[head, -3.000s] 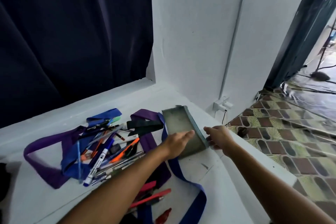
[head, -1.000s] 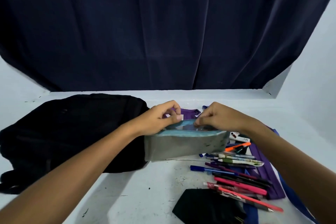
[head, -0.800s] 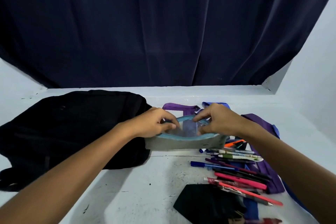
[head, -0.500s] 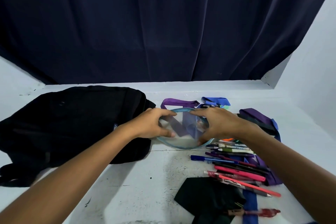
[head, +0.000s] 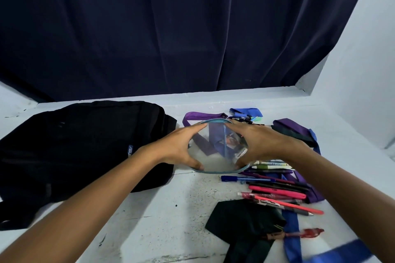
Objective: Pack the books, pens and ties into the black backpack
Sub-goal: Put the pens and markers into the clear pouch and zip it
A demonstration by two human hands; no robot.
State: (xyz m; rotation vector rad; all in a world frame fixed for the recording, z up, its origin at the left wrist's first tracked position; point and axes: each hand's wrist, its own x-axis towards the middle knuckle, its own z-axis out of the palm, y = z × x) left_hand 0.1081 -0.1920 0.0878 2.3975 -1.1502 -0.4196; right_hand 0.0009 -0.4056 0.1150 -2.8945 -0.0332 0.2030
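Pouch: clear pencil pouch [head: 215,156] with blue rim, mouth facing up at me, standing on the white table [head: 171,209] just right of the black backpack [head: 74,151].
Left hand: my left hand [head: 181,147] grips the pouch's left rim, thumb on the near edge, fingers curled over the far edge.
Right hand: my right hand [head: 258,143] grips the right rim the same way; between them the mouth is spread into a wide oval.
Key relation: pens [head: 275,188] lie in a loose row just right of and nearer to me than the pouch, long axes running left to right, near ends pointing toward the mouth. The right hand is the nearer one; I judge it should let go and gather while the left holds the mouth wide.
Ties: purple tie [head: 201,116] and blue tie [head: 245,111] beyond the pouch, partly seen through its clear wall; a dark tie [head: 241,220] lies crumpled at the near right, with a red pen [head: 305,233] across it.
Backpack: flat on its side, whether its zip is undone I cannot tell.
Books: none in view.
Progress: early, I judge; nothing visibly packed.
Surface: scuffed, painted white, black specks.
Room: dark navy curtain [head: 171,28] behind the table, white wall [head: 367,60] at right.
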